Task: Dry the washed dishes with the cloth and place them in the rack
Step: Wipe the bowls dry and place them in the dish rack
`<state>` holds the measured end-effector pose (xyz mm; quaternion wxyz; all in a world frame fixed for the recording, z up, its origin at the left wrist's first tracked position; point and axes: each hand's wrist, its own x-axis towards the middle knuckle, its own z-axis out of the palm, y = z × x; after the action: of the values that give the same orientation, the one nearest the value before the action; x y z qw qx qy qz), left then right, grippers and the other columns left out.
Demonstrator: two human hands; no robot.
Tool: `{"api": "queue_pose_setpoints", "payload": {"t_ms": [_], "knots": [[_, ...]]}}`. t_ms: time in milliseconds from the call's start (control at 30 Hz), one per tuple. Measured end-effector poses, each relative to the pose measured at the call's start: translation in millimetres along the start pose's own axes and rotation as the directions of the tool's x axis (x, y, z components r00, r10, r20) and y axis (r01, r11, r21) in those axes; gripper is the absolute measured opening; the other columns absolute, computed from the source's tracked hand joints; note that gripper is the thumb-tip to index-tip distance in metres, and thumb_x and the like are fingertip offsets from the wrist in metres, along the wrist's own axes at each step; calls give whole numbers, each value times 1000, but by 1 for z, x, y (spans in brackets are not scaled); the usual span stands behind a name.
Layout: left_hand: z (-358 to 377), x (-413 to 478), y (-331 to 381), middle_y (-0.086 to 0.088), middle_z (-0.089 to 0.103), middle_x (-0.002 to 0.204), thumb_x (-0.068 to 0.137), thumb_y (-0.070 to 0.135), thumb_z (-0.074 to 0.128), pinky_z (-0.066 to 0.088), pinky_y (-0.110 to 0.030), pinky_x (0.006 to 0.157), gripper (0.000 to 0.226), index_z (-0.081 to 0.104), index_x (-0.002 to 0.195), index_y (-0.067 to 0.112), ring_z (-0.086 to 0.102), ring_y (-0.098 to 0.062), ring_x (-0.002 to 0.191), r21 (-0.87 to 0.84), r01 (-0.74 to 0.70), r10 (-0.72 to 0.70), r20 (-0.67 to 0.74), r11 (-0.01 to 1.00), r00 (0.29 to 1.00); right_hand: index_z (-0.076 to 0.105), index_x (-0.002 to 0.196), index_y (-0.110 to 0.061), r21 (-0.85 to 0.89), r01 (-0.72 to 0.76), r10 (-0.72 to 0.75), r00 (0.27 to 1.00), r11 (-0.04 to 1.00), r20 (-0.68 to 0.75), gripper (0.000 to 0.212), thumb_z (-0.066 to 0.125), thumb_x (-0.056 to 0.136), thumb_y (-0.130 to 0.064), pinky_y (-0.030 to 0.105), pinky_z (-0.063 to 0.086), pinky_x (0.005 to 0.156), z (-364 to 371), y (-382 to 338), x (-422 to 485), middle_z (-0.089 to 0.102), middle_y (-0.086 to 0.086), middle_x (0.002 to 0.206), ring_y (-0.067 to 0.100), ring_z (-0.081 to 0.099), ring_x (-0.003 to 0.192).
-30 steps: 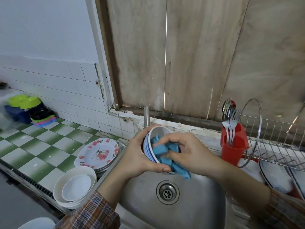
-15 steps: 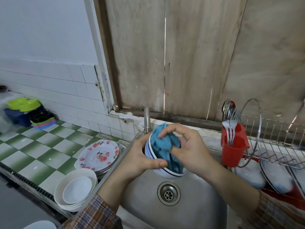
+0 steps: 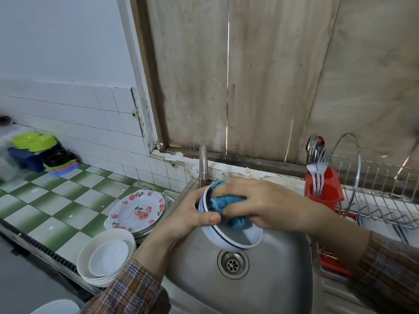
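Swept round since the earlier frame, the right hand lies across the bowl, fingers clamped on the cloth to rub its inside, while the left hand clamps the rim, steadying it above the sink, left of the rack.

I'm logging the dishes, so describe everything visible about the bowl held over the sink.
The bowl is white and glossy, ceramic or melamine by its look, with thin dark blue lines near the rim. It is held tilted over the sink, above the drain, opening toward the camera. The left hand holds its left side, thumb across the rim. The right hand presses a bunched blue cloth into it, hiding much of the inside.
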<state>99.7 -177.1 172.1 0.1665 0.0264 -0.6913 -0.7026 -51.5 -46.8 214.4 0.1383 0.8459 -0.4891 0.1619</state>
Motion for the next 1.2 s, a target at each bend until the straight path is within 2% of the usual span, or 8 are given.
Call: {"api": "queue_pose_setpoints", "payload": {"t_ms": [133, 433, 567, 633, 767, 900, 967, 1200], "knots": [[-4, 0, 5, -2, 72, 93, 41, 56, 92, 53, -25, 75, 96, 57, 113, 3, 68, -17, 90, 17, 0, 0, 29, 1000, 1000, 73, 99, -13, -162, 185, -198, 978, 969, -70, 16, 59, 96, -8, 37, 51, 75, 4, -2, 3, 66, 13, 119, 31, 61, 92], [4, -4, -12, -2, 71, 91, 45, 57, 91, 54, -26, 75, 93, 58, 110, 1, 67, -15, 87, -1, -129, 127, -150, 992, 980, 66, 106, -21, 547, -419, 395, 903, 725, 169, 28, 62, 85, -2, 30, 51, 90, -11, -28, 4, 66, -7, 104, 8, 62, 100], [15, -6, -12, 0, 73, 94, 46, 53, 92, 54, -23, 76, 89, 56, 110, 1, 69, -13, 88, -24, -88, 84, -126, 996, 988, 58, 103, -20, 912, -358, 840, 541, 202, 26, 30, 69, 85, 2, 41, 58, 83, 14, -41, 16, 71, 2, 103, 20, 69, 98], [15, -5, -11, 0, 74, 94, 43, 55, 92, 54, -23, 76, 91, 57, 109, 3, 69, -13, 89, -14, -80, 77, -138, 997, 987, 57, 102, -18, 917, -363, 922, 387, 163, -11, 26, 70, 85, -4, 43, 58, 83, 20, -42, 22, 71, 6, 103, 20, 70, 96], [7, -6, -11, -3, 71, 91, 44, 55, 92, 55, -25, 75, 93, 57, 109, -1, 68, -15, 86, -8, -115, 112, -178, 993, 978, 61, 100, -16, 871, -433, 778, 620, 232, 101, 27, 69, 84, 4, 30, 56, 86, 15, -42, 22, 69, 2, 101, 14, 67, 99], [9, -7, -11, -5, 71, 96, 42, 56, 92, 55, -28, 79, 95, 58, 111, 0, 67, -20, 91, 26, -112, 115, -180, 993, 977, 62, 95, -23, 853, -417, 826, 563, 315, -29, 29, 70, 83, 2, 36, 55, 91, 19, -38, 23, 68, -4, 100, 11, 65, 101], [8, -6, -11, 0, 72, 90, 36, 59, 92, 54, -26, 76, 96, 60, 107, 4, 67, -14, 87, 56, -122, 132, -256, 991, 958, 62, 97, -21, 831, -404, 729, 684, 383, -4, 34, 69, 81, 8, 32, 54, 93, 17, -34, 22, 68, -2, 103, 11, 65, 103], [9, -13, -15, -3, 73, 86, 27, 61, 92, 55, -27, 72, 97, 64, 103, 8, 68, -17, 82, 10, -72, 71, -296, 997, 953, 70, 97, -22, 343, -358, 309, 932, 869, 188, 36, 62, 72, 3, 42, 49, 88, 4, 1, 7, 62, -2, 112, 15, 60, 102]]}}
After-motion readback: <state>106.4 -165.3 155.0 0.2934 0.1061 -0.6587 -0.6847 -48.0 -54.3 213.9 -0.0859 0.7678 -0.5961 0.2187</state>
